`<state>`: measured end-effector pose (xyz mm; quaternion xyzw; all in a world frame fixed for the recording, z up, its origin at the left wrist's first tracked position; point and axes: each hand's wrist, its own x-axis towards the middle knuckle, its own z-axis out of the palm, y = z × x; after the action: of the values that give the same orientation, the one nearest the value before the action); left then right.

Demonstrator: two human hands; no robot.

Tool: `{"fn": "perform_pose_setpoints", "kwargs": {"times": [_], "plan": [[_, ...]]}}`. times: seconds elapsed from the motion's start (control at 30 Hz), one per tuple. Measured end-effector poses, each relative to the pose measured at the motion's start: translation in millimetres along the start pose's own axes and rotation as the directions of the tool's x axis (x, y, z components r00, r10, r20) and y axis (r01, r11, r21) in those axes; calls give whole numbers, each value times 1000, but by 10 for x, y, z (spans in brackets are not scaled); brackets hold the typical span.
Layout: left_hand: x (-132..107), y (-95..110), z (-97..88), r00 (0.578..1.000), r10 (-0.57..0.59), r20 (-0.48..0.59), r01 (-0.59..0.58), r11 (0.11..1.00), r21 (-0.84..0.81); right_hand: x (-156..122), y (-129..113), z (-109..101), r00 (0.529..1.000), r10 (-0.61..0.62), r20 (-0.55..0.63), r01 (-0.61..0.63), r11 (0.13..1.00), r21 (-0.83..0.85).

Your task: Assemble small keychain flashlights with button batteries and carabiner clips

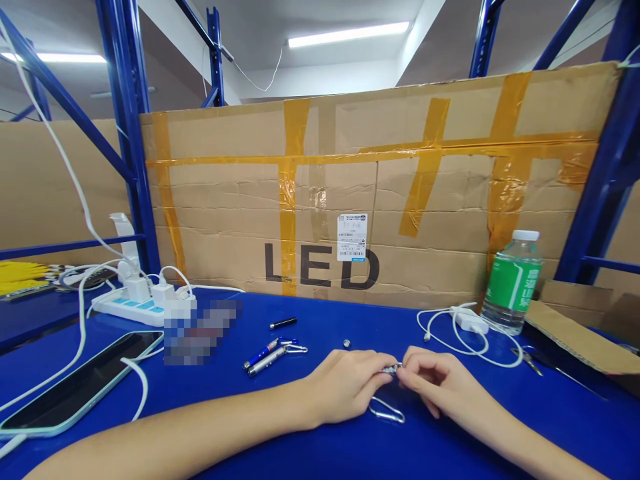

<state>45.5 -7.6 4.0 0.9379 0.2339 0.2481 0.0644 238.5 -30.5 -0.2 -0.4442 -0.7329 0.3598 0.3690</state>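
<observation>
My left hand (347,387) pinches a small silver metal part (390,368) between thumb and fingers. From the other side, my right hand (440,377) closes its thumb and fingertips at the right end of that same part. Most of the piece is covered by fingers, so its exact kind is hidden. Just below the hands lies a silver carabiner clip (387,411). A small round metal cap (347,344) rests behind my left hand. Further left are a silver keychain penlight (267,361), a blue penlight (261,353) with a clip, and a short black tube (283,323).
On the left of the blue table (280,440) are a phone (85,380) and a power strip (135,310) with white cables. A water bottle (513,283), a coiled white cable (470,327) and tweezers (565,373) lie right. A large cardboard box (240,220) stands behind.
</observation>
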Motion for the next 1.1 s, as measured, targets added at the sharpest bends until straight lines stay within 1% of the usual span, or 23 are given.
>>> {"fn": "perform_pose_setpoints", "kwargs": {"times": [0.37,0.53,0.63,0.77,0.83,0.97,1.1], "plan": [[14,12,-4,1000,3,6,-3,1000,-9,9,-24,-2,1000,10,-5,-10,1000,5],[-2,4,8,1000,11,0,-11,1000,0,3,-14,-6,1000,-24,-17,23,999,-32],[-5,4,12,1000,1,-8,-1,1000,16,-2,-24,-16,993,-76,-89,64,990,-129],[6,1,21,999,-33,-38,34,999,31,-8,-47,-34,963,-164,-215,108,962,-252],[8,-3,25,998,-40,-42,41,999,35,-10,-51,-44,949,-205,-241,133,950,-283],[-2,-10,19,998,-45,-37,46,999,22,-10,-42,-71,945,-268,-190,197,925,-326],[-10,7,-3,999,-47,-19,47,999,-11,-3,-25,-76,955,-266,-129,210,918,-335]]}}
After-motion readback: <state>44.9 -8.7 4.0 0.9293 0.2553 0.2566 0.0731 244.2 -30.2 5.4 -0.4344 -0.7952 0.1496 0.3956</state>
